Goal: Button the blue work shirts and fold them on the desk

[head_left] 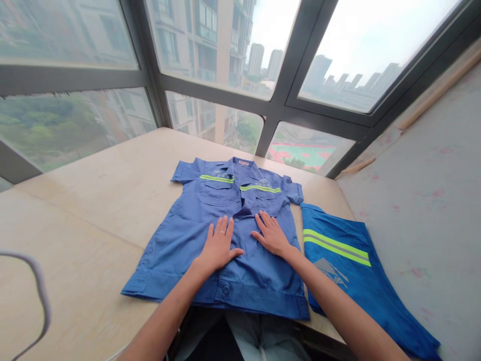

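Note:
A blue short-sleeved work shirt (188, 235) with yellow-green reflective stripes lies spread out, front up, on the light wooden table (93, 200). My left hand (218, 245) rests flat on the shirt's middle, fingers stretched out, with a ring on one finger. My right hand (271, 234) lies flat beside it, just right of the button line, fingers also spread. Neither hand holds anything.
A second blue garment (349, 265) with a reflective stripe and a printed logo lies to the right of the shirt, hanging over the table's edge. Large windows stand behind the table. A grey curved wire (39, 296) shows at the lower left.

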Demonstrator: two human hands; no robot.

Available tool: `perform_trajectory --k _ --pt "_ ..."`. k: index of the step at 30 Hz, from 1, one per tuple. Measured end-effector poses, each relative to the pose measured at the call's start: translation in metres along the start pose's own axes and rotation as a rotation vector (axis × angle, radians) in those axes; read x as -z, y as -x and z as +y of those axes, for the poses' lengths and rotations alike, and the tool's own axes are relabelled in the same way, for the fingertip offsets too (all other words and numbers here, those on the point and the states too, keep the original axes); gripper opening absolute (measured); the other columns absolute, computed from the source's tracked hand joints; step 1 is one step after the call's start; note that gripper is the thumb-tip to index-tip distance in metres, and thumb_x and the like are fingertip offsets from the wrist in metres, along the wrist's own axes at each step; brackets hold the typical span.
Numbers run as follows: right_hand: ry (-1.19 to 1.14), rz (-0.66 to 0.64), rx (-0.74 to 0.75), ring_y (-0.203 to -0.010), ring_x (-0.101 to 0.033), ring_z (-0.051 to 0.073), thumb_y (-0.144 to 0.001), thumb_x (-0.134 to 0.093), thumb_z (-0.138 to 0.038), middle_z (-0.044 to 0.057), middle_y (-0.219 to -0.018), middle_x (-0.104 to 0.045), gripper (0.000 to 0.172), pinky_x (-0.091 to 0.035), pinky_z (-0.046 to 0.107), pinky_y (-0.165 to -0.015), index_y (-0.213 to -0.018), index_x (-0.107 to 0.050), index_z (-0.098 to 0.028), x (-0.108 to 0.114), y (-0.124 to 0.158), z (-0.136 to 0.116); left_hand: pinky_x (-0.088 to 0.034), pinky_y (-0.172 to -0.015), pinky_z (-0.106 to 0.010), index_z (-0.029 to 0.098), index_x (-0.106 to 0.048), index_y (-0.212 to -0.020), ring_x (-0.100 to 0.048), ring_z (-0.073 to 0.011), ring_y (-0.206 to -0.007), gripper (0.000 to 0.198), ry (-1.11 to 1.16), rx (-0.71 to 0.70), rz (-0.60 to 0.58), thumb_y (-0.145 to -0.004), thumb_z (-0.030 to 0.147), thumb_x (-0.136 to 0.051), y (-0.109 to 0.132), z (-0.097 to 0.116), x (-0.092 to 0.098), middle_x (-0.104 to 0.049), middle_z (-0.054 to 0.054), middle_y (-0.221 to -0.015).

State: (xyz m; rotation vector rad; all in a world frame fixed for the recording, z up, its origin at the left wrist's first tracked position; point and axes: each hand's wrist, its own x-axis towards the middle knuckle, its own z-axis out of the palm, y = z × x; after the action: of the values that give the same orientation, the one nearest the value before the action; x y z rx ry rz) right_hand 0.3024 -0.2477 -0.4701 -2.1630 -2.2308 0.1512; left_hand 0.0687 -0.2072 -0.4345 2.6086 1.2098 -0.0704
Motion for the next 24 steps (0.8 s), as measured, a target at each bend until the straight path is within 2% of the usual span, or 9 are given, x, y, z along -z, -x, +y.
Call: perform_trajectory --k 2,6,8,10,12,15,18,22,24 --pt "0.007 0.001 0.002 -0.149 -0.018 0.029 -0.096 -0.027 -0.066 0.015 -0.162 -0.021 0.077 -0.019 0.047 -0.119 -0.154 -0.028 -0.014 0.002 -0.001 0.0 -0.011 -0.119 -0.059 0.009 -0.019 -0.155 -0.006 -0.0358 -0.15 0.093 -0.031 -0.02 0.082 -0.085 0.058 -0.057 0.026 0.012 -0.009 -0.01 -0.021 -0.161" --pt "0.021 0.015 -0.005 -0.142 -0.033 0.03 -0.098 -0.031 -0.06 0.018 -0.154 -0.037 0.068 -0.028 0.044 -0.114 -0.148 -0.041 -0.014 0.013 -0.009 -0.001 -0.014 -0.118 -0.061 0.016 -0.025 -0.154 -0.011 -0.0356 -0.15 0.1 -0.031 -0.344 0.053 -0.075 0.061 -0.068 0.088 0.025 -0.036 -0.016 -0.018 -0.161" --pt "0.024 0.025 -0.032 -0.133 -0.044 0.03 -0.099 -0.031 -0.056 0.018 -0.146 -0.048 0.061 -0.035 0.042 -0.107 -0.143 -0.046 -0.016 0.022 -0.016 -0.005 -0.018 -0.119 -0.059 0.018 -0.03 -0.152 -0.018 -0.033 -0.149 0.085 -0.067 -0.421 0.082 -0.08 0.04 -0.069 0.111 0.023 -0.049 -0.023 -0.016 -0.16" --pt "0.035 0.037 -0.08 -0.124 -0.051 0.03 -0.1 -0.033 -0.055 0.017 -0.137 -0.055 0.058 -0.04 0.043 -0.1 -0.14 -0.047 -0.017 0.03 -0.026 -0.01 -0.024 -0.118 -0.055 0.019 -0.04 -0.147 -0.029 -0.0292 -0.146 0.066 -0.101 -0.46 0.187 -0.084 0.014 -0.059 0.122 0.017 -0.056 -0.035 -0.015 -0.155" --pt "0.054 0.051 -0.128 -0.121 -0.052 0.031 -0.099 -0.035 -0.055 0.018 -0.134 -0.056 0.057 -0.04 0.045 -0.098 -0.139 -0.047 -0.017 0.035 -0.037 -0.018 -0.031 -0.116 -0.051 0.019 -0.051 -0.138 -0.041 -0.0262 -0.14 0.056 -0.084 -0.504 0.317 -0.084 0.003 -0.048 0.124 0.012 -0.058 -0.05 -0.013 -0.146" --pt "0.066 0.091 -0.136 -0.129 -0.045 0.032 -0.1 -0.032 -0.053 0.02 -0.143 -0.048 0.055 -0.033 0.051 -0.104 -0.138 -0.048 -0.016 0.035 -0.055 -0.026 -0.039 -0.112 -0.049 0.017 -0.063 -0.12 -0.06 -0.0226 -0.122 0.041 0.031 -0.54 0.498 -0.088 0.002 -0.042 0.118 0.012 -0.053 -0.069 -0.01 -0.123" --pt "0.032 0.058 -0.146 -0.139 -0.034 0.03 -0.101 -0.025 -0.053 0.02 -0.152 -0.039 0.06 -0.022 0.055 -0.111 -0.143 -0.043 -0.015 0.028 -0.071 -0.025 -0.044 -0.108 -0.048 0.017 -0.067 -0.107 -0.069 -0.0189 -0.106 0.033 0.128 -0.532 0.623 -0.091 0.003 -0.04 0.116 0.016 -0.047 -0.075 -0.008 -0.103" --pt "-0.061 -0.127 -0.183 -0.149 -0.017 0.027 -0.099 -0.013 -0.061 0.013 -0.162 -0.021 0.07 -0.016 0.058 -0.115 -0.153 -0.027 -0.02 0.021 -0.087 -0.009 -0.055 -0.096 -0.036 0.014 -0.067 -0.104 -0.07 -0.0182 -0.103 0.026 0.134 -0.6 0.674 -0.094 0.008 -0.044 0.122 0.015 -0.049 -0.076 -0.009 -0.101" --pt "-0.094 -0.172 -0.184 -0.151 -0.01 0.025 -0.098 -0.008 -0.063 0.01 -0.164 -0.014 0.073 -0.014 0.058 -0.116 -0.155 -0.021 -0.021 0.02 -0.092 -0.001 -0.057 -0.092 -0.033 0.013 -0.066 -0.105 -0.07 -0.0184 -0.104 0.026 0.13 -0.622 0.699 -0.095 0.008 -0.043 0.126 0.013 -0.055 -0.076 -0.01 -0.102"
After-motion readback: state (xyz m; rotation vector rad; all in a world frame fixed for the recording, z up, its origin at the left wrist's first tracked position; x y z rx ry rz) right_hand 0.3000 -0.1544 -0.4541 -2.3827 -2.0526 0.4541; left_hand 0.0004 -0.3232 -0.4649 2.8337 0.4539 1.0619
